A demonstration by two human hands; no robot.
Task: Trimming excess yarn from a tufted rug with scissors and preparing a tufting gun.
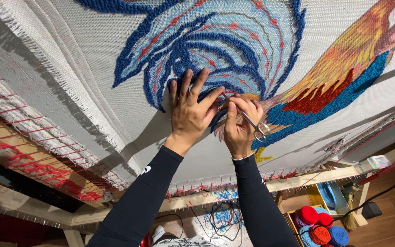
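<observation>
A white tufting cloth [92,55] is stretched on a wooden frame in front of me, with a tufted rooster design in blue [234,41], orange and red yarn. My left hand [191,110] lies flat on the cloth with fingers spread, pressing on the dark blue tufted area. Right beside it, my right hand [241,126] grips small metal scissors [257,128], their tips pointing toward the tufted yarn near my left thumb. Both arms wear black sleeves.
The wooden frame's lower bar [307,178] runs below the cloth, laced with red yarn [24,160] along the edges. A box of yarn balls [318,226] in red, orange and blue sits on the floor at lower right. Yarn scraps and cables [220,219] lie below.
</observation>
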